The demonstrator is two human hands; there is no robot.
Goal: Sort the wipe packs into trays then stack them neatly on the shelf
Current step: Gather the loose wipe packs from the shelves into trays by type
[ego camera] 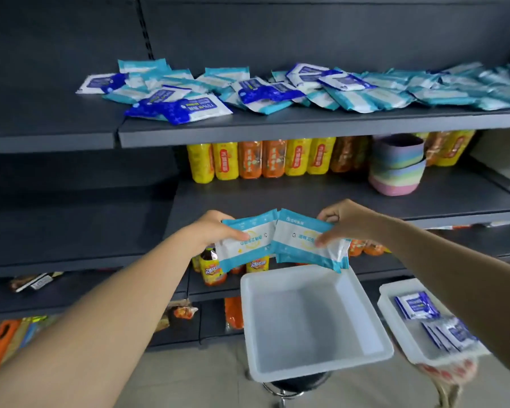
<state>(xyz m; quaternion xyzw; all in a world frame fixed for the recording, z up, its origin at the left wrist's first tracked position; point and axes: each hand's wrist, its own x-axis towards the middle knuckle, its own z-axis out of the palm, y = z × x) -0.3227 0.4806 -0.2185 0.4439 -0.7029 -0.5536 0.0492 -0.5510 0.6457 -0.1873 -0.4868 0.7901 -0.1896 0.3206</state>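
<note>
Wipe packs: 2 teal, left hand (211,231) pinching 1 (245,245), right hand (343,220) pinching 1 (306,245), above tray (315,369) for sorting.

blurred: loose wipe packs (465,86) at 2 o'clock, print unreadable | cut off: right tray (395,316) at 4 o'clock, far end smeared; both forearms run off the bottom edge | hidden: bottles (209,267) behind the held teal packs (277,245); stool (292,384) mostly under the middle tray (249,319) at 6 o'clock
</note>
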